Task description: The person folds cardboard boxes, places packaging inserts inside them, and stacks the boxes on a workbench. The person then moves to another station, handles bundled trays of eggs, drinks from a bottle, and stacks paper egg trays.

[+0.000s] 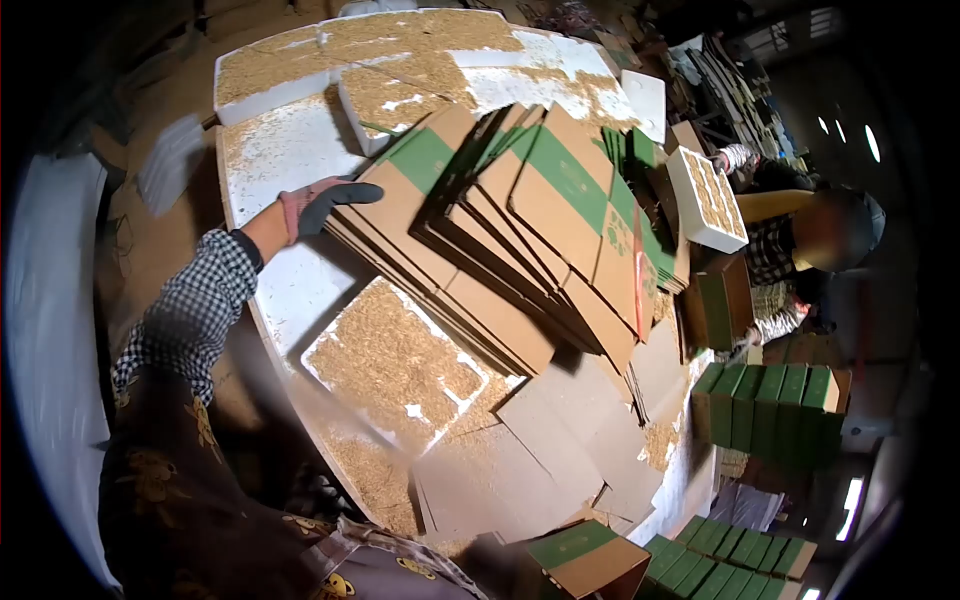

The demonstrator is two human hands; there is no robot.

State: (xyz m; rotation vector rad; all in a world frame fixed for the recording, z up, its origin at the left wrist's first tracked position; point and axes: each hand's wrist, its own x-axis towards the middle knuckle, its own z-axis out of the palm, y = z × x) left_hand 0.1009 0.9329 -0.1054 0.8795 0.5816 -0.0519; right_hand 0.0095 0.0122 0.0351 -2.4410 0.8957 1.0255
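Okay, so there's only the head view to go on, and in it the person's left hand, wearing a pink and dark grey glove, is resting on the left edge of a pile of flattened cartons. The fingers are lying together over the top sheet, slightly bent, but the thumb isn't showing, so nobody's telling from this whether they're actually pinching the board. The right hand isn't showing at all, so no calls on those fingers either. The cartons are sitting over the middle of the table, just beyond a straw-covered foam tray, and another fanned batch is overlapping them on the right. Handling-wise, a single one is probably being light and fairly stiff, bending only along its creases, while the whole pile is likely weighing a bit and wanting to slide apart, since smooth board is usually slipping on itself. Best hold is probably being the two opposite outer edges, palms spread, keeping off the loose flaps and corners, which are looking easiest to crumple. Loose grey-brown sheets are lying nearer the wearer, and over on the right a co-worker is holding a white tray.
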